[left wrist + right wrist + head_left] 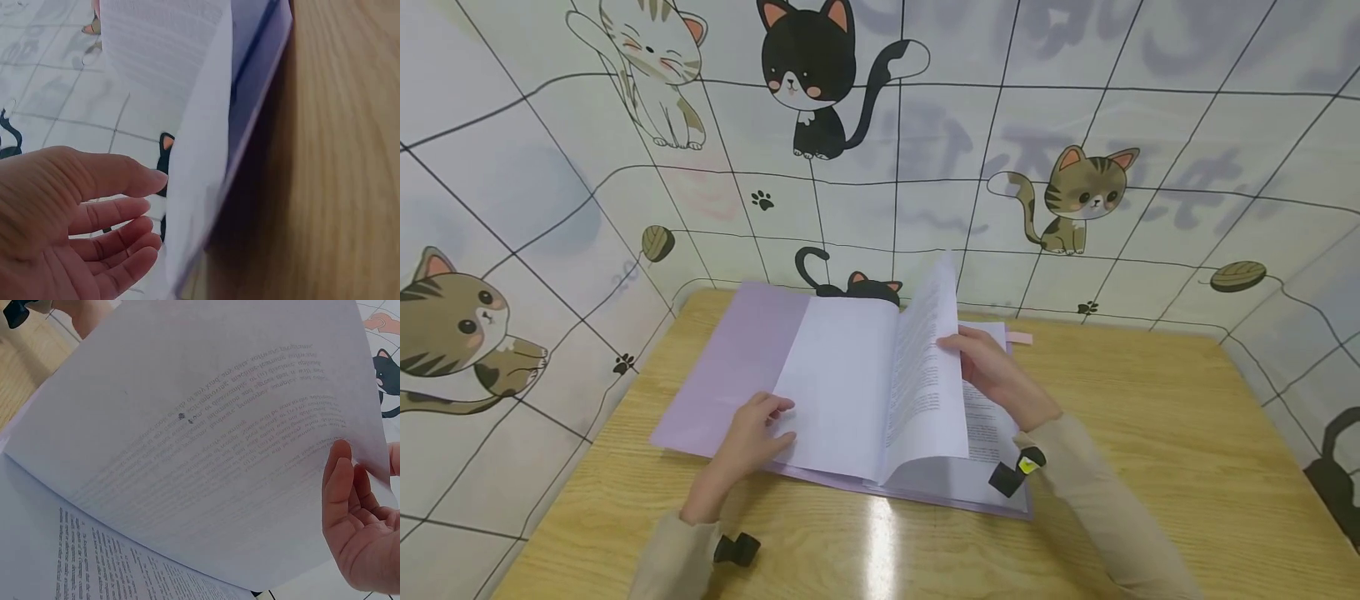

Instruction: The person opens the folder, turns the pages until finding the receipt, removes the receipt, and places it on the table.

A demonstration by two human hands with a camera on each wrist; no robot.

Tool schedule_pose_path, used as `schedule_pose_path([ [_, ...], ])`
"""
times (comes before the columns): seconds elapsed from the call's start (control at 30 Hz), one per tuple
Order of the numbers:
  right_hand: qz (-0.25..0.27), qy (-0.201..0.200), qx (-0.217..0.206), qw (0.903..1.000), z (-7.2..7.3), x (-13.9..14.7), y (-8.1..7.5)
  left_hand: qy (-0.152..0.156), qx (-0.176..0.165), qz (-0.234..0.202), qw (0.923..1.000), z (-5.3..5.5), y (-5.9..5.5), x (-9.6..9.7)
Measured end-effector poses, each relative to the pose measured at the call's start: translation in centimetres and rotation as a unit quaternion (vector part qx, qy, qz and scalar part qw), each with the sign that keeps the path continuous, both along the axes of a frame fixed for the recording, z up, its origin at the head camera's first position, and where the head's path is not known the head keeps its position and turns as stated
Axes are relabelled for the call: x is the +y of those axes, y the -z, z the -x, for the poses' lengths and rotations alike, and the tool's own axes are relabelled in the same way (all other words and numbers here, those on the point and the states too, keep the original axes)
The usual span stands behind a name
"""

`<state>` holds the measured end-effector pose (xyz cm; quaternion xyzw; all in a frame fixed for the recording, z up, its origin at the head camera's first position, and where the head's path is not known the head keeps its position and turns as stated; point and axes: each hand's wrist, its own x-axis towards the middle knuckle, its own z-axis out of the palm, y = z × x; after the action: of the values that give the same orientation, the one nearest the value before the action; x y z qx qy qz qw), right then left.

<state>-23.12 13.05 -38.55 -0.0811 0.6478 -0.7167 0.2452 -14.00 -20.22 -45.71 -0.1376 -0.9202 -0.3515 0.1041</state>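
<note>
A purple folder (737, 358) lies spread on the table with a stack of white printed pages inside. One page (928, 375) stands raised mid-turn, its free edge pinched between thumb and fingers of my right hand (1000, 371). In the right wrist view, the back of that page (156, 375) is blank, with print showing through. Over the lower left of the folder is my left hand (752, 437), fingers loosely bent beside the blank left page (835, 375). In the left wrist view, the thumb and fingers (128, 178) are apart with nothing between them.
The folder rests on a wood-grain table (1150, 433). Behind it rises a wall (955, 217) printed with cartoon cats and grid lines. A pink tab (1020, 337) sticks out at the folder's right edge. Black pieces (737, 549) are fixed at both sleeve cuffs.
</note>
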Motion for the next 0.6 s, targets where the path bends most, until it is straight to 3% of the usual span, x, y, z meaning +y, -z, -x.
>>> schedule_pose_path([
  [0.13,0.002,0.002,-0.008,1.0000,0.1,-0.5,-0.1,0.048,0.033,-0.029,0.9979,-0.3,-0.8,1.3],
  [0.3,0.005,-0.003,-0.006,1.0000,0.1,-1.1,-0.2,0.104,0.084,-0.055,0.9895,-0.8,-1.9,3.1],
  [0.4,0.005,-0.003,-0.005,1.0000,0.2,-1.4,-0.2,0.124,0.102,-0.069,0.9845,-1.1,-2.7,4.3],
  [0.6,0.018,-0.004,-0.004,0.9998,0.2,-2.2,-0.2,0.150,0.108,-0.100,0.9776,-1.9,-4.3,6.5],
])
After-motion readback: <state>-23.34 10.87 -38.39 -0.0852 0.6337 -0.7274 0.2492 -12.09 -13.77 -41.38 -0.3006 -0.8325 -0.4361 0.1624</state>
